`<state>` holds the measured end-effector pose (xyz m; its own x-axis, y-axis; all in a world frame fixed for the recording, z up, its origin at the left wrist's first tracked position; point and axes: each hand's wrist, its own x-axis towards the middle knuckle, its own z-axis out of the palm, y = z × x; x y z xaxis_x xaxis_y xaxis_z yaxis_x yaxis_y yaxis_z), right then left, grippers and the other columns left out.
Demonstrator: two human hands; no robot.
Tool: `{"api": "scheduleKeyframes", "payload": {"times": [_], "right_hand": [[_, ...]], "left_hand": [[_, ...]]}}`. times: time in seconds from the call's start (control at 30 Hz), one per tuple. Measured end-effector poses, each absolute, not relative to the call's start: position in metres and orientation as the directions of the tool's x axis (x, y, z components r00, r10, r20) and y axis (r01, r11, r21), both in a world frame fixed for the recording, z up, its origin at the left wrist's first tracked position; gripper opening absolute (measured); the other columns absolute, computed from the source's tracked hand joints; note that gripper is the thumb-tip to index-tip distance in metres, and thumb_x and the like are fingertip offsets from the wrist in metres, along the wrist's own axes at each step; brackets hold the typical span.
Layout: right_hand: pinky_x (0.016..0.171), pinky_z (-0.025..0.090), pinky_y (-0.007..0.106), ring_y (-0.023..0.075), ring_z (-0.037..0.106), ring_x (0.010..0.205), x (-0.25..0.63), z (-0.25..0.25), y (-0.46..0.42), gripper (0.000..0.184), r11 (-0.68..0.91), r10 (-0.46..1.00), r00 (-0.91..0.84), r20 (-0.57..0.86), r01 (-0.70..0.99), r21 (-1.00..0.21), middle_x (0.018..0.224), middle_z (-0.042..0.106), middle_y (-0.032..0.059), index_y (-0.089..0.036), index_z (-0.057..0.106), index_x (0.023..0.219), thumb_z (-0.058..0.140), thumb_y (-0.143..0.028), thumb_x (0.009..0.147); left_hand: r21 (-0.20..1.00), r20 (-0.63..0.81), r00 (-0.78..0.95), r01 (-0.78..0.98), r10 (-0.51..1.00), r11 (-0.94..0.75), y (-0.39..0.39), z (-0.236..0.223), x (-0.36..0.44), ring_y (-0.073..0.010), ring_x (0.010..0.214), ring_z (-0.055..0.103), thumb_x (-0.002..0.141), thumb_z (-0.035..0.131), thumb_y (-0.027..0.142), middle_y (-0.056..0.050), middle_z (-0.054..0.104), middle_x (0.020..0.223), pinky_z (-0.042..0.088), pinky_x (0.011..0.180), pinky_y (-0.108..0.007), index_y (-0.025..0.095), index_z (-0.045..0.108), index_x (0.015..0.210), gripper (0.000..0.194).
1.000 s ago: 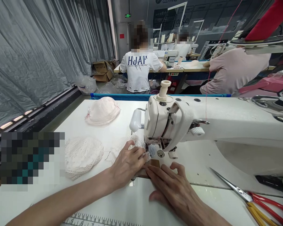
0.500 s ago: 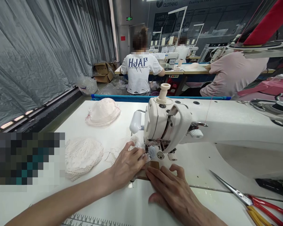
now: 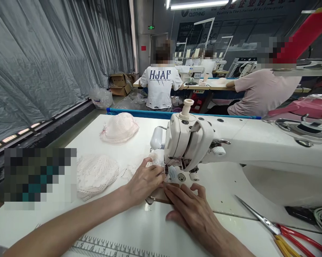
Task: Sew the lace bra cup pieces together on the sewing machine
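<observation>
Between lacy pile (image 3: 98, 176) and scissors (image 3: 269, 225), the right hand (image 3: 191, 210) lies flat while the left hand (image 3: 144, 180), grip unclear, partly covers lace (image 3: 157, 159).

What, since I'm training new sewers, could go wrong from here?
The left hand lies close to the needle end of the machine and might get pricked. The lace beside it is openwork and could snag. The scissors lie right of the right hand, which might brush their point.

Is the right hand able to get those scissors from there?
Probably yes: the right hand seems to have a free path to the scissors on its right, though it would first have to leave the brown piece it is touching.
</observation>
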<state>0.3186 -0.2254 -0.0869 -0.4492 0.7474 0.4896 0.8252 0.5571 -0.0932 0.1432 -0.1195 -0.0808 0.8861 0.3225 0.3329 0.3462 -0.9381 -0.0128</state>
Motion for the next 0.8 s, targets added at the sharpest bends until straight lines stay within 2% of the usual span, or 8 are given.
{"api": "scheduleKeyframes", "payload": {"times": [0.3,0.37,0.5,0.57,0.63,0.73,0.8], "right_hand": [[0.079,0.029,0.038,0.0202,0.058,0.086,0.32,-0.088,-0.223,0.047,0.523,0.777,-0.438,0.452,0.849,-0.077,0.107,0.065,0.0093,-0.015,0.058,0.113,0.038,-0.052,0.093],[0.078,0.03,0.037,0.0203,0.058,0.086,0.32,-0.087,-0.223,0.045,0.52,0.782,-0.438,0.444,0.85,-0.076,0.107,0.065,0.0097,-0.015,0.058,0.113,0.038,-0.05,0.094],[0.078,0.03,0.038,0.0205,0.058,0.084,0.319,-0.087,-0.222,0.042,0.523,0.785,-0.43,0.446,0.846,-0.104,0.106,0.065,0.0096,-0.016,0.059,0.111,0.037,-0.048,0.095],[0.079,0.03,0.038,0.0201,0.058,0.084,0.318,-0.086,-0.22,0.038,0.521,0.792,-0.415,0.448,0.841,-0.142,0.105,0.066,0.0086,-0.017,0.06,0.109,0.037,-0.044,0.096],[0.079,0.03,0.038,0.0196,0.058,0.085,0.319,-0.087,-0.218,0.031,0.521,0.799,-0.394,0.454,0.831,-0.196,0.104,0.066,0.007,-0.018,0.06,0.107,0.037,-0.038,0.098],[0.081,0.033,0.04,0.0212,0.057,0.091,0.323,-0.089,-0.217,0.026,0.501,0.817,-0.326,0.476,0.81,-0.305,0.105,0.065,0.0075,-0.02,0.058,0.108,0.038,-0.034,0.097],[0.082,0.036,0.042,0.0245,0.056,0.098,0.323,-0.089,-0.218,0.028,0.462,0.851,-0.255,0.459,0.778,-0.425,0.11,0.062,0.0106,-0.02,0.055,0.113,0.043,-0.039,0.095]], "left_hand": [[0.033,0.351,0.865,0.371,0.358,-0.928,-0.103,-0.084,0.144,-0.0142,0.091,0.06,0.092,0.045,0.019,-0.002,0.063,0.103,0.022,0.097,-0.042,0.017,0.054,0.102,0.013],[0.083,0.333,0.863,0.374,0.38,-0.924,-0.099,-0.081,0.145,-0.0148,0.089,0.06,0.092,0.046,0.022,-0.002,0.063,0.099,0.024,0.097,-0.043,0.017,0.057,0.095,0.012],[0.229,0.24,0.821,0.471,0.518,-0.852,-0.084,-0.07,0.158,-0.0148,0.083,0.059,0.092,0.044,0.023,-0.003,0.063,0.09,0.028,0.096,-0.042,0.014,0.059,0.077,0.023],[0.256,0.199,0.796,0.521,0.572,-0.814,-0.076,-0.065,0.167,-0.0162,0.082,0.058,0.089,0.048,0.022,-0.005,0.062,0.089,0.034,0.091,-0.04,0.013,0.059,0.071,0.023],[0.283,0.134,0.77,0.573,0.623,-0.769,-0.071,-0.06,0.172,-0.019,0.08,0.058,0.082,0.058,0.023,-0.006,0.061,0.086,0.041,0.079,-0.035,0.012,0.058,0.064,0.02],[0.331,0.019,0.698,0.671,0.716,-0.663,-0.08,-0.052,0.167,-0.0203,0.071,0.057,0.072,0.066,0.021,-0.006,0.059,0.076,0.041,0.063,-0.03,0.012,0.059,0.063,0.014],[0.362,-0.051,0.66,0.712,0.749,-0.602,-0.097,-0.043,0.154,-0.0191,0.064,0.055,0.071,0.064,0.021,-0.004,0.056,0.066,0.039,0.059,-0.028,0.013,0.059,0.064,0.011]]}}
